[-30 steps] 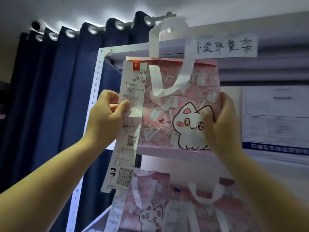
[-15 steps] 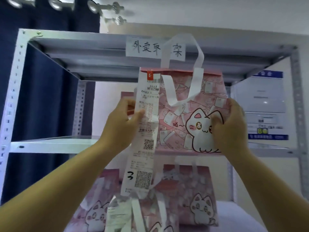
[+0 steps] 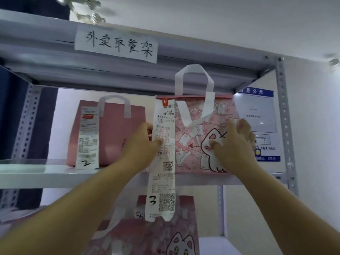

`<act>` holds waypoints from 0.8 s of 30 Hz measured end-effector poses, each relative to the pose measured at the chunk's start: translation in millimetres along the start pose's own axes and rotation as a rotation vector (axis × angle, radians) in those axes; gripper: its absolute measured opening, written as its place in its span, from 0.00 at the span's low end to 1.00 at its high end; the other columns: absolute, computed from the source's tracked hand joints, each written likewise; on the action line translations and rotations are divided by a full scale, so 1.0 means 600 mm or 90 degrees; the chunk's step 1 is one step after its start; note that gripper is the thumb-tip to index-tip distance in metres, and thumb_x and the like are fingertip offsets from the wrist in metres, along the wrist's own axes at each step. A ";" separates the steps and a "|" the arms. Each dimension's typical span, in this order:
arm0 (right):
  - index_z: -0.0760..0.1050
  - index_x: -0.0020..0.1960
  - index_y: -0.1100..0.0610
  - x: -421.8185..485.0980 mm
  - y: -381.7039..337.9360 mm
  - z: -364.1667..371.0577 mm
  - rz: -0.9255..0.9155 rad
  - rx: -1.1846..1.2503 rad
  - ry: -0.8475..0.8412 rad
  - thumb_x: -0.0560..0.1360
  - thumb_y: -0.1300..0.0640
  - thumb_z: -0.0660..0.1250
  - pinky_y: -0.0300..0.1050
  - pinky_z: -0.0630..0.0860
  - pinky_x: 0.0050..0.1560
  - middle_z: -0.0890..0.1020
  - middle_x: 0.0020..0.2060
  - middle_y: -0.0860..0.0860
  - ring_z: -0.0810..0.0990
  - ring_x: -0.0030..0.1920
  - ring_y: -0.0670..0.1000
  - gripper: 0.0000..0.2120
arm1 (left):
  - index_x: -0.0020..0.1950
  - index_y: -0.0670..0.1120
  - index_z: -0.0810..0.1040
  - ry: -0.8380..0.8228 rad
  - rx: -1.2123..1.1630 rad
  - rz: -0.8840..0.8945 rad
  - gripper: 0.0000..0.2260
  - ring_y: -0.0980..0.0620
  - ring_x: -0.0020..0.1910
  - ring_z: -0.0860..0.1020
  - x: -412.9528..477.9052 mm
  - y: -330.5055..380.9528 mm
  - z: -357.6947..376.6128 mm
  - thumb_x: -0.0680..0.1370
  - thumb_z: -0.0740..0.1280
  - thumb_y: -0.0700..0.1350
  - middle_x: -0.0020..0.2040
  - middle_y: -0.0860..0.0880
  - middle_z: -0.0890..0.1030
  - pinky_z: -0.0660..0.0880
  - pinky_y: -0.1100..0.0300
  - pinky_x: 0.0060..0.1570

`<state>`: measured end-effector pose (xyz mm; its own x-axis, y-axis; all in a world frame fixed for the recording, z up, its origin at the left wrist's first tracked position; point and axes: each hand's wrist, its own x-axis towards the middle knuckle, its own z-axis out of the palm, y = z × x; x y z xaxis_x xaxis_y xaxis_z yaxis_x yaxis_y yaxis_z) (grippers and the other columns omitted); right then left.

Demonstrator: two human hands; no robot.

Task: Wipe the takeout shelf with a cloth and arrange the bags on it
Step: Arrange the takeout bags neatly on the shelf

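A pink cat-print takeout bag (image 3: 195,137) with white handles stands on the grey metal shelf (image 3: 36,173), right of centre. A long white receipt (image 3: 162,181) marked 3 hangs down its front past the shelf edge. My left hand (image 3: 142,144) grips the bag's left side, thumb on the receipt. My right hand (image 3: 233,144) grips its right side over the cat drawing. A plain pink bag (image 3: 114,137) with a receipt marked 2 stands on the same shelf to the left. No cloth is in view.
A handwritten paper label (image 3: 116,44) is taped to the top shelf beam. More cat-print bags (image 3: 161,236) stand on the shelf below. A blue-and-white notice (image 3: 257,115) hangs on the wall behind, beside the right upright (image 3: 285,126). A dark curtain (image 3: 11,115) hangs at the left.
Both hands carried the cat-print bag to the right and set it on the shelf next to the plain pink bag, which has come into view. The view swung right, away from the curtain.
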<state>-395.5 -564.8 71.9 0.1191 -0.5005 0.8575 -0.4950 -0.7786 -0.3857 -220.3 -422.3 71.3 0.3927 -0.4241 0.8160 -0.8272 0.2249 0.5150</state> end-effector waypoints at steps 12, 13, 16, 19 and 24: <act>0.47 0.75 0.50 0.052 0.070 0.060 0.013 -0.033 -0.120 0.74 0.41 0.64 0.64 0.49 0.70 0.36 0.75 0.54 0.42 0.74 0.63 0.38 | 0.47 0.53 0.69 -0.014 0.083 -0.054 0.09 0.62 0.42 0.76 0.053 -0.029 0.068 0.75 0.69 0.47 0.46 0.58 0.78 0.68 0.66 0.34; 0.47 0.75 0.50 0.053 0.071 0.063 0.013 -0.035 -0.117 0.74 0.41 0.64 0.64 0.49 0.71 0.36 0.75 0.54 0.42 0.74 0.63 0.37 | 0.47 0.53 0.69 -0.017 0.088 -0.055 0.09 0.61 0.43 0.77 0.054 -0.030 0.070 0.75 0.69 0.48 0.47 0.58 0.78 0.69 0.66 0.34; 0.48 0.75 0.50 0.051 0.069 0.069 0.008 -0.036 -0.094 0.75 0.42 0.63 0.62 0.46 0.71 0.38 0.75 0.54 0.41 0.74 0.62 0.36 | 0.50 0.53 0.69 -0.019 0.103 -0.058 0.09 0.61 0.43 0.77 0.056 -0.033 0.072 0.75 0.69 0.50 0.49 0.58 0.78 0.69 0.66 0.33; 0.53 0.74 0.51 0.036 0.052 0.067 -0.031 0.001 -0.040 0.75 0.43 0.64 0.60 0.47 0.72 0.44 0.75 0.53 0.42 0.75 0.58 0.34 | 0.54 0.52 0.70 -0.004 0.107 -0.059 0.13 0.58 0.46 0.77 0.050 -0.035 0.065 0.74 0.69 0.53 0.52 0.56 0.76 0.72 0.61 0.39; 0.62 0.70 0.52 0.010 -0.009 0.058 -0.156 0.087 0.039 0.74 0.48 0.67 0.57 0.52 0.71 0.57 0.72 0.53 0.51 0.72 0.55 0.29 | 0.56 0.53 0.69 0.026 0.108 -0.032 0.15 0.58 0.47 0.75 0.024 -0.037 0.012 0.74 0.68 0.55 0.50 0.58 0.74 0.74 0.59 0.43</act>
<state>-362.2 -577.0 67.0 0.1661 -0.2702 0.9484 -0.3374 -0.9192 -0.2029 -199.3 -440.0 70.1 0.4491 -0.3940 0.8019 -0.8603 0.0516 0.5072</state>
